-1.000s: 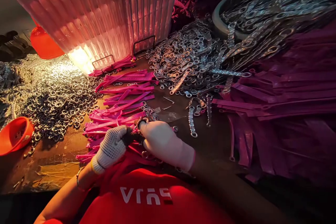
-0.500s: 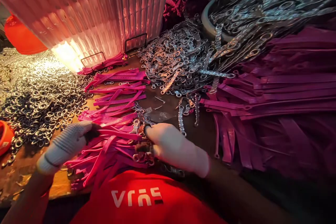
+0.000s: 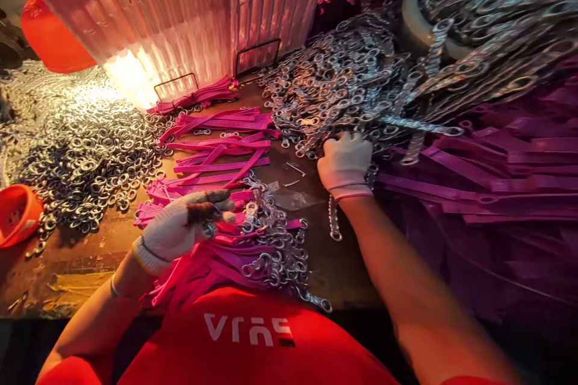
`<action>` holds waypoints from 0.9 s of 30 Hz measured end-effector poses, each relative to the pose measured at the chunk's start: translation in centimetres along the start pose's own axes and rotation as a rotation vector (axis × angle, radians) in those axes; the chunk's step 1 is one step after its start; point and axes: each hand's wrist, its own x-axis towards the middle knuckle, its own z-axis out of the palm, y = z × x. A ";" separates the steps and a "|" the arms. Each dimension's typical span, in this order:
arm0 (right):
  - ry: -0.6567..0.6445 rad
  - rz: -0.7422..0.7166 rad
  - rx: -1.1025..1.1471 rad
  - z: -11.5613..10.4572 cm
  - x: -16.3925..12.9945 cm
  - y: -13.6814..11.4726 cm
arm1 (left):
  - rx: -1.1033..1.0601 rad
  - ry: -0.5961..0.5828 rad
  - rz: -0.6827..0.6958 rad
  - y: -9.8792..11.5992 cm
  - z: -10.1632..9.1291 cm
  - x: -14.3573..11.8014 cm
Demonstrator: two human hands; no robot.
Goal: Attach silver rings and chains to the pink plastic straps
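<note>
My left hand (image 3: 180,225), in a white dotted glove with dark worn fingertips, rests on a bundle of pink straps with chains attached (image 3: 257,249) at the table's near edge. It pinches a small metal ring (image 3: 209,229) between thumb and fingers. My right hand (image 3: 345,159), in a white glove, reaches forward to the near edge of a big pile of metal chains (image 3: 343,81). Its fingers curl down into the chains, and their tips are hidden. A short chain (image 3: 333,219) lies beside my right wrist.
Loose pink straps (image 3: 221,144) lie mid-table. A heap of metal rings (image 3: 85,150) spreads on the left, with an orange bowl (image 3: 18,213) beside it. A lit ribbed translucent cover (image 3: 180,12) stands behind. Purple straps (image 3: 497,174) pile up on the right.
My right hand left the strap bundle and reached forward to the chain pile. My left hand came back in from the left onto the bundle.
</note>
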 end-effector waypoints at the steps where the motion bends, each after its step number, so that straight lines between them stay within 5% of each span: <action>1: -0.006 -0.009 0.008 0.0 -0.1 0.0 | 0.035 0.014 0.019 -0.5 0.1 0.1; 5: -0.005 -0.016 0.090 -0.5 -1.0 0.4 | 0.133 0.051 0.115 -2.1 -0.3 0.0; 11: 0.032 0.039 0.550 -3.6 -5.8 -1.0 | 0.438 0.093 0.255 -2.9 -0.9 -1.3; 15: -0.205 -0.255 1.177 -7.8 -11.4 -5.4 | 0.648 0.148 0.440 -2.7 0.2 -1.9; 19: -0.435 -0.416 1.495 -10.4 -14.4 -9.3 | 0.821 0.130 0.606 -2.4 1.3 -2.3; 27: -0.248 -0.222 1.494 -9.6 -15.5 -10.0 | 0.270 0.087 0.448 -4.5 1.6 -3.0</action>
